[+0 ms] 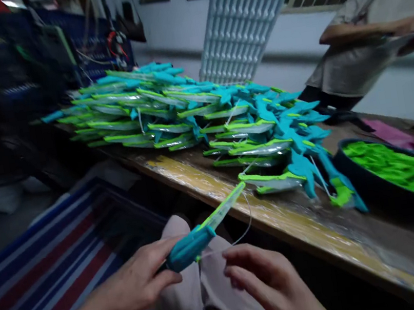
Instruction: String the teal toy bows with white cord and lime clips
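Observation:
My left hand (147,272) is closed around the teal body of a plastic piece (192,248) with a lime-green-edged, translucent blade-like arm. That arm points up and to the right, its tip near the table edge. A thin white string (250,216) loops from the tip down toward the teal body. Just right of the piece, my right hand (268,280) has its fingers curved and apart, the fingertips close to the string; whether they touch it I cannot tell. Many similar teal and green pieces (183,101) lie heaped on the table (202,176), some with white strings.
A dark tub (341,155) of lime-green parts stands at the right. A striped crate (54,276) is at my lower left. Behind the table, a ridged grey panel (243,30) leans by the wall. Another person (354,45) stands at the far right.

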Demonstrator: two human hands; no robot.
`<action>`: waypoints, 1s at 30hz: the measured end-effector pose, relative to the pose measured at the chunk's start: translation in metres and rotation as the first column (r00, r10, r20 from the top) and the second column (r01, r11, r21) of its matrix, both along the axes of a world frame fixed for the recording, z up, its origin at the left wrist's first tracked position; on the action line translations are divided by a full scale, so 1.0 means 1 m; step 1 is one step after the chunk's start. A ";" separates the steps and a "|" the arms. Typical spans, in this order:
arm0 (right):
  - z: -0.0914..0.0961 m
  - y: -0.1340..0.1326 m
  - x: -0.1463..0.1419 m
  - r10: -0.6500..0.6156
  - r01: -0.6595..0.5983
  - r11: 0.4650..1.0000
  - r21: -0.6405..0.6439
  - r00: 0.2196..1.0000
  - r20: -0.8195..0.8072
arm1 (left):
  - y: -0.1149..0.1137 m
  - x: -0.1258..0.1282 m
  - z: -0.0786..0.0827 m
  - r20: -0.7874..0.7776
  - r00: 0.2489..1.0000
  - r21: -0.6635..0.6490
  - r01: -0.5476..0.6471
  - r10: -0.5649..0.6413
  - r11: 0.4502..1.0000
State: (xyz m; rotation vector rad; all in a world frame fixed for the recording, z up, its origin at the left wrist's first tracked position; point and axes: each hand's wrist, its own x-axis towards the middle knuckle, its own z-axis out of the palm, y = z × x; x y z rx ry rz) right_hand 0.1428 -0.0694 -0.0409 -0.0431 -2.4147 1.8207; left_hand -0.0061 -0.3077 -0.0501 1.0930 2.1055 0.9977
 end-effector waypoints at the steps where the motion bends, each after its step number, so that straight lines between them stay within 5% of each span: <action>1: 0.007 0.001 -0.006 -0.041 0.093 0.968 0.232 0.975 -0.220 | -0.003 -0.009 0.015 0.068 0.998 -0.019 0.000 0.001 1.000; 3: 0.023 0.001 -0.022 0.056 0.291 0.796 0.531 0.838 -0.543 | -0.007 -0.019 0.041 0.176 0.984 -0.034 0.024 -0.017 0.999; 4: 0.032 0.001 -0.030 0.142 0.327 0.724 0.608 0.791 -0.595 | -0.007 -0.021 0.050 0.213 0.976 -0.030 0.043 -0.035 0.999; 6: 0.049 -0.002 -0.046 0.289 0.231 0.665 0.710 0.797 -0.531 | -0.005 -0.019 0.058 0.256 0.964 -0.033 0.088 -0.077 0.996; 10: 0.070 -0.006 -0.067 0.365 -0.095 0.654 0.751 0.908 -0.203 | -0.002 -0.009 0.052 0.295 0.953 -0.078 0.101 -0.074 0.992; 19: 0.063 -0.012 -0.065 0.324 -0.309 0.636 0.707 0.939 0.119 | 0.025 0.027 0.032 0.154 0.985 0.086 -0.095 0.081 0.992; 25: 0.075 0.007 -0.044 0.287 -0.390 0.568 0.725 0.919 0.269 | 0.010 0.043 0.017 0.336 0.925 0.027 -0.199 0.178 0.980; 30: 0.082 0.040 -0.036 0.294 -0.507 0.628 0.591 0.857 0.423 | 0.000 0.043 0.016 0.555 0.792 0.039 -0.330 0.254 0.943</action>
